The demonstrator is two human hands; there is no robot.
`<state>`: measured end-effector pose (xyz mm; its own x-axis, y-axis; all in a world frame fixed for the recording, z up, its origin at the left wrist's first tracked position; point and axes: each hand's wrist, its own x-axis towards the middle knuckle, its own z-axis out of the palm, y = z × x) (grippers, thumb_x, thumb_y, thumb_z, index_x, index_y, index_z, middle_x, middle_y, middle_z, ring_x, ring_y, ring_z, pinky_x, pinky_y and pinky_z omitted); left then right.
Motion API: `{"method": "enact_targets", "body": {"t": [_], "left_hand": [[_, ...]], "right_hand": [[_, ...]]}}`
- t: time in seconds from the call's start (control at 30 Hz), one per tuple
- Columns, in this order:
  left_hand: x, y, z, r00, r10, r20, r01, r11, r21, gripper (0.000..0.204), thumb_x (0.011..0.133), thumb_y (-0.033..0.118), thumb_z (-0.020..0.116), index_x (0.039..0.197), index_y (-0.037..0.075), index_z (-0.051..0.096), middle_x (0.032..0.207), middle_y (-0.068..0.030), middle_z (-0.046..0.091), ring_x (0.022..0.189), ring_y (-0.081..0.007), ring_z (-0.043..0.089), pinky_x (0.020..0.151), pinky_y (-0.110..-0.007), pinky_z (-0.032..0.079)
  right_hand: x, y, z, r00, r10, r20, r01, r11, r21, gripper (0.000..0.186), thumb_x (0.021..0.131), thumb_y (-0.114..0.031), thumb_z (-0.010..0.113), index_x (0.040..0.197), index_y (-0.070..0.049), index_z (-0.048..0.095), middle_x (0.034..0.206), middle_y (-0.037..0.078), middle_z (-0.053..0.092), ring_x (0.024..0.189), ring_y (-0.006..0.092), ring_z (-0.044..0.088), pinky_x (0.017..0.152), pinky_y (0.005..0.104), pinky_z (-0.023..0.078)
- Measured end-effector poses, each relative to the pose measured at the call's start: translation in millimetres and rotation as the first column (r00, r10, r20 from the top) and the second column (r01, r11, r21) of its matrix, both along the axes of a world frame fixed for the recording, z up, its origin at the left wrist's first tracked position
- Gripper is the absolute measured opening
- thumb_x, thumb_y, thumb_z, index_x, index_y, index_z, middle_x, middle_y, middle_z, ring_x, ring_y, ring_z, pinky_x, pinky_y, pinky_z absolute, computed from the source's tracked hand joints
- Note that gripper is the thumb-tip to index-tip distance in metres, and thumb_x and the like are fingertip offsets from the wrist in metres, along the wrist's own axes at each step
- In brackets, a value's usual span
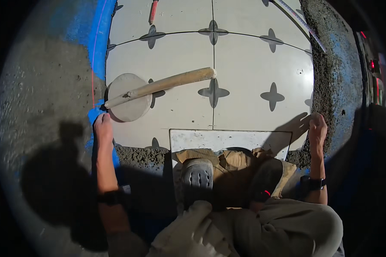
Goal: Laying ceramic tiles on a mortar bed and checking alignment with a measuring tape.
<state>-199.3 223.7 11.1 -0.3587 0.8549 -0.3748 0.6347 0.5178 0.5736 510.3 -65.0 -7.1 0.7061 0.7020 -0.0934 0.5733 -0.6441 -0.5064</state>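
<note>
My left hand (pixel 103 128) is at the pale tiles' left edge beside blue material, fingers curled; what they hold, if anything, is hidden. My right hand (pixel 318 128) hovers by the right edge over grey mortar, fingers bent and apart, their shadow on the tile. The tiles (pixel 244 64) have dark cross shapes at their joints and middles. A pale round disc (pixel 128 113) with a long wooden handle (pixel 176 82) lying across it rests on the left tiles. My grey-shod foot (pixel 197 175) and my other foot are on torn cardboard (pixel 233 160) over a white board (pixel 210 138).
A red pen-like tool (pixel 153 10) and a long straight rule (pixel 313 34) lie at the far tiles. Rough mortar (pixel 330 77) borders the right. Blue sheeting (pixel 98 43) with a thin red line runs left, beside grey floor (pixel 43 85) bearing my shadow. Small red lights show far right.
</note>
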Motion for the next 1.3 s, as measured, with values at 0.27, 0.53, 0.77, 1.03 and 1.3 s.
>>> {"method": "enact_targets", "body": {"t": [0.27, 0.53, 0.77, 1.03, 1.3], "left_hand": [[7.7, 9.2, -6.4, 0.998, 0.000, -0.062, 0.005, 0.996, 0.087, 0.038, 0.102, 0.024, 0.057, 0.117, -0.009, 0.070, 0.116, -0.0188, 0.073, 0.106, -0.0275, 0.066, 0.094, -0.040, 0.049], [17.5, -17.2, -15.7, 0.991, 0.071, 0.110, -0.078, 0.995, 0.056, 0.033, 0.100, 0.016, 0.060, 0.119, -0.009, 0.068, 0.119, -0.0156, 0.072, 0.109, -0.0240, 0.067, 0.096, -0.039, 0.050], [210.6, -106.2, 14.8, 0.832, -0.435, -0.344, 0.555, 0.653, 0.516, 0.014, 0.085, -0.002, 0.070, 0.098, 0.001, 0.066, 0.096, -0.0178, 0.062, 0.099, -0.0412, 0.062, 0.086, -0.050, 0.049], [246.7, -116.3, -25.9, 0.447, -0.893, -0.057, 0.823, 0.385, 0.417, 0.012, 0.089, -0.002, 0.072, 0.100, -0.005, 0.068, 0.097, -0.0177, 0.065, 0.086, -0.0385, 0.066, 0.076, -0.044, 0.053], [256.7, -118.0, -20.1, 0.424, -0.896, -0.128, 0.806, 0.310, 0.504, 0.008, 0.087, -0.005, 0.070, 0.094, -0.002, 0.067, 0.091, -0.0164, 0.063, 0.086, -0.0397, 0.062, 0.076, -0.047, 0.051]], "right_hand": [[6.4, -3.4, -20.9, 0.990, -0.140, -0.010, 0.140, 0.988, 0.068, 0.030, 0.088, -0.011, 0.055, 0.109, 0.004, 0.071, 0.090, 0.010, 0.068, 0.079, 0.0169, 0.060, 0.073, 0.0337, 0.050], [-1.3, 5.5, -15.3, 0.989, -0.119, 0.083, 0.119, 0.993, 0.010, 0.024, 0.084, -0.014, 0.062, 0.103, -0.002, 0.071, 0.088, 0.015, 0.073, 0.082, 0.0296, 0.070, 0.080, 0.0411, 0.055], [-4.9, 1.9, -7.9, 0.985, -0.039, 0.170, 0.041, 0.999, -0.008, 0.019, 0.089, -0.017, 0.070, 0.102, -0.004, 0.069, 0.087, 0.015, 0.072, 0.079, 0.0310, 0.070, 0.077, 0.0415, 0.055], [-12.6, 5.0, -6.4, 0.983, -0.093, 0.161, 0.093, 0.996, 0.004, 0.017, 0.089, -0.015, 0.071, 0.103, -0.005, 0.071, 0.088, 0.014, 0.075, 0.081, 0.0312, 0.074, 0.077, 0.0413, 0.057], [-17.6, 10.5, -1.2, 0.975, -0.137, 0.176, 0.135, 0.991, 0.026, 0.016, 0.088, -0.018, 0.072, 0.096, -0.005, 0.071, 0.086, 0.014, 0.075, 0.079, 0.0306, 0.074, 0.076, 0.0404, 0.058]]}}
